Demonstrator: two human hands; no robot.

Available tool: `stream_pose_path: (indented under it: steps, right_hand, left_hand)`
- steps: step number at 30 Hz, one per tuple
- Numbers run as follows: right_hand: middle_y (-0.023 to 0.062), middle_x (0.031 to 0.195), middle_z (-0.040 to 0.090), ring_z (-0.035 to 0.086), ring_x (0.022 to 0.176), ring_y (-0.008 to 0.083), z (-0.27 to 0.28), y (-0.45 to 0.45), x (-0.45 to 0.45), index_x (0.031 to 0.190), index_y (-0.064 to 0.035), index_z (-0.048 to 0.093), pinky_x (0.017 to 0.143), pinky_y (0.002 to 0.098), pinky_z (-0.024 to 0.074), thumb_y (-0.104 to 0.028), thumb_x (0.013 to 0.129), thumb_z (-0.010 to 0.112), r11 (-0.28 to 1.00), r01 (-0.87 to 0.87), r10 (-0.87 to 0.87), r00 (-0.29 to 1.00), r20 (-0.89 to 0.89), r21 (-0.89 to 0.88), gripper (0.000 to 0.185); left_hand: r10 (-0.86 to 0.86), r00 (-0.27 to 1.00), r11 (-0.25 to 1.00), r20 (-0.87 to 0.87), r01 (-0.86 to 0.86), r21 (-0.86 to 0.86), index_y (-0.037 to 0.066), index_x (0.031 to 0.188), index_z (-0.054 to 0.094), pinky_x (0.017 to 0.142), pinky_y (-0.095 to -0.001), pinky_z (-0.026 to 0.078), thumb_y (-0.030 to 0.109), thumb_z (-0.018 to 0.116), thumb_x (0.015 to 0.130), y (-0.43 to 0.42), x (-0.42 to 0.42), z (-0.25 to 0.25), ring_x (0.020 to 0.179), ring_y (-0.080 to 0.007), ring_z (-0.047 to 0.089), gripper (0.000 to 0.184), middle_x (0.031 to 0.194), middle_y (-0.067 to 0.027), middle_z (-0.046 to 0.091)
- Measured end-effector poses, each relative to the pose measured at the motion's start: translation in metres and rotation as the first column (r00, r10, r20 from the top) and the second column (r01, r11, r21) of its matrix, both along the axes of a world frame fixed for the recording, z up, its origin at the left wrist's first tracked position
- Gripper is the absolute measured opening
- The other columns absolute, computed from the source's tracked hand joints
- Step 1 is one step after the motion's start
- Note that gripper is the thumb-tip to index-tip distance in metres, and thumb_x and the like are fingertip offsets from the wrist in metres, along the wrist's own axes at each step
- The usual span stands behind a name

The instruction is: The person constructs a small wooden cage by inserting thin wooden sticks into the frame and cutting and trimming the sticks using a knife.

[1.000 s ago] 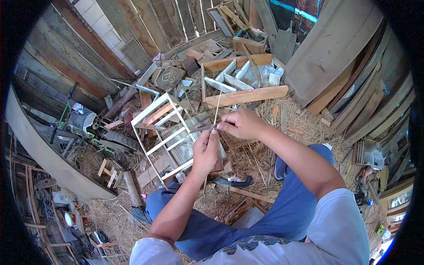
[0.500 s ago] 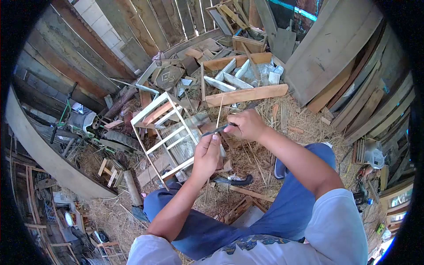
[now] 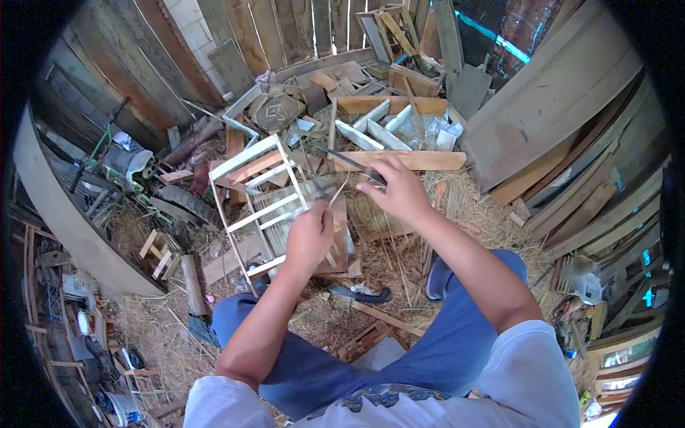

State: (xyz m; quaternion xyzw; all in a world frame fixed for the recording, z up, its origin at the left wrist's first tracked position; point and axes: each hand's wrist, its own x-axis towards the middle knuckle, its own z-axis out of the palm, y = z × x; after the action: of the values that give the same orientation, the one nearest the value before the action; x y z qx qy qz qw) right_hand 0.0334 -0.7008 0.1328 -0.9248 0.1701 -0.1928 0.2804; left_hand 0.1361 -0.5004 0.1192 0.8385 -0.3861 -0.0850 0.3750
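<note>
My right hand (image 3: pixel 401 191) is closed around the dark handle of a knife (image 3: pixel 348 160). The blade points up and to the left. In my closed left hand (image 3: pixel 309 234) is a thin, pale wooden strip (image 3: pixel 339 192), its free end curving up toward the knife. Knife and strip appear apart, and my fingers hide the strip's lower part. Just left of and beyond my left hand, a light wooden frame with slats (image 3: pixel 238 170) leans over boards. On the ground between my legs lies a tool with a curved black handle (image 3: pixel 382 294).
A wooden box frame (image 3: pixel 399 161) holding white pieces stands ahead, with scrap wood behind it. Large boards (image 3: pixel 549 93) lean on the right. A machine with a tyre (image 3: pixel 189 203) sits at the left. Straw (image 3: pixel 399 264) covers the ground.
My right hand has lifted and turned the knife, so its blade now points up and away from the strip. My left hand has moved slightly left, and the view has shifted.
</note>
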Motion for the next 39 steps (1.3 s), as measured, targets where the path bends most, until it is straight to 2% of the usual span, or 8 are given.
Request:
stream_pose_path:
  steps: [3, 7, 9, 15, 17, 20, 22, 39]
  right_hand:
    - [0.0064, 0.132, 0.056, 0.069, 0.095, 0.0309, -0.006, 0.003, 0.000, 0.120, -0.0152, 0.067, 0.081, 0.0446, 0.0556, -0.038, 0.086, 0.072, 0.989, -0.060, 0.072, 0.994, 0.084, -0.132, 0.041]
    - [0.0074, 0.122, 0.064, 0.066, 0.103, 0.0307, -0.015, 0.001, -0.002, 0.115, -0.0149, 0.069, 0.083, 0.0411, 0.0545, -0.039, 0.086, 0.073, 0.980, -0.184, 0.183, 0.983, -0.026, -0.070, 0.038]
    - [0.0094, 0.102, 0.068, 0.066, 0.094, 0.0315, -0.022, -0.005, 0.000, 0.107, -0.0116, 0.069, 0.077, 0.0418, 0.0527, -0.039, 0.087, 0.072, 0.974, -0.226, 0.225, 0.973, -0.052, -0.025, 0.034]
    - [0.0135, 0.082, 0.060, 0.061, 0.079, 0.0327, -0.030, -0.007, 0.001, 0.087, -0.0039, 0.067, 0.070, 0.0433, 0.0476, -0.030, 0.088, 0.071, 0.966, -0.253, 0.252, 0.968, 0.020, 0.053, 0.026]
    - [0.0142, 0.085, 0.062, 0.062, 0.081, 0.0357, -0.030, -0.008, 0.003, 0.086, -0.0047, 0.068, 0.070, 0.0460, 0.0482, -0.029, 0.088, 0.071, 0.969, -0.228, 0.231, 0.972, -0.034, 0.092, 0.025]
    - [0.0151, 0.087, 0.064, 0.062, 0.082, 0.0389, -0.031, -0.006, 0.004, 0.086, -0.0054, 0.070, 0.070, 0.0486, 0.0485, -0.028, 0.087, 0.070, 0.976, -0.177, 0.183, 0.982, -0.040, 0.129, 0.023]
    - [0.0153, 0.086, 0.064, 0.062, 0.081, 0.0390, -0.031, -0.002, 0.003, 0.087, -0.0054, 0.070, 0.070, 0.0484, 0.0483, -0.028, 0.087, 0.070, 0.979, -0.156, 0.157, 0.988, 0.002, 0.132, 0.022]
    - [0.0165, 0.081, 0.066, 0.063, 0.076, 0.0395, -0.021, 0.020, 0.006, 0.085, -0.0029, 0.068, 0.067, 0.0457, 0.0498, -0.015, 0.083, 0.070, 0.994, -0.010, -0.004, 0.991, 0.132, 0.105, 0.012]
  left_hand:
    - [-0.086, 0.988, 0.992, 0.130, 0.073, 0.104, 0.007, 0.100, 0.065, 0.065, -0.0541, 0.051, 0.017, 0.056, 0.091, -0.003, -0.004, 0.000, 0.073, -0.0436, 0.066, 0.016, 0.077, -0.0237, 0.067]
    - [-0.113, 0.983, 0.991, 0.144, 0.101, 0.089, 0.007, 0.097, 0.066, 0.064, -0.0536, 0.052, 0.018, 0.060, 0.089, -0.007, -0.006, 0.002, 0.071, -0.0431, 0.065, 0.015, 0.076, -0.0228, 0.066]
    - [-0.110, 0.984, 0.993, 0.139, 0.102, 0.062, 0.006, 0.095, 0.066, 0.064, -0.0536, 0.052, 0.018, 0.060, 0.089, -0.009, -0.005, 0.000, 0.071, -0.0432, 0.065, 0.015, 0.076, -0.0229, 0.066]
    - [-0.077, 0.991, 0.997, 0.114, 0.074, 0.035, 0.003, 0.087, 0.066, 0.064, -0.0533, 0.052, 0.017, 0.061, 0.090, -0.017, -0.007, -0.007, 0.071, -0.0440, 0.065, 0.016, 0.076, -0.0231, 0.066]
    - [-0.067, 0.993, 0.996, 0.096, 0.060, 0.073, 0.002, 0.085, 0.066, 0.065, -0.0531, 0.053, 0.017, 0.061, 0.090, -0.018, -0.008, -0.011, 0.071, -0.0441, 0.065, 0.017, 0.076, -0.0231, 0.066]
    - [-0.046, 0.995, 0.998, 0.091, 0.043, 0.034, 0.007, 0.108, 0.070, 0.062, -0.0504, 0.050, 0.011, 0.061, 0.089, -0.021, -0.010, -0.019, 0.070, -0.0439, 0.064, 0.021, 0.073, -0.0252, 0.063]
    - [0.005, 0.998, 0.998, 0.064, -0.009, 0.069, 0.002, 0.085, 0.065, 0.065, -0.0532, 0.053, 0.017, 0.061, 0.091, -0.024, -0.014, -0.016, 0.072, -0.0455, 0.065, 0.017, 0.076, -0.0238, 0.066]
    - [0.074, 0.997, 0.990, 0.003, -0.073, -0.118, -0.002, 0.085, 0.063, 0.066, -0.0537, 0.050, 0.011, 0.059, 0.092, -0.031, -0.019, -0.014, 0.073, -0.0479, 0.062, 0.016, 0.075, -0.0279, 0.063]
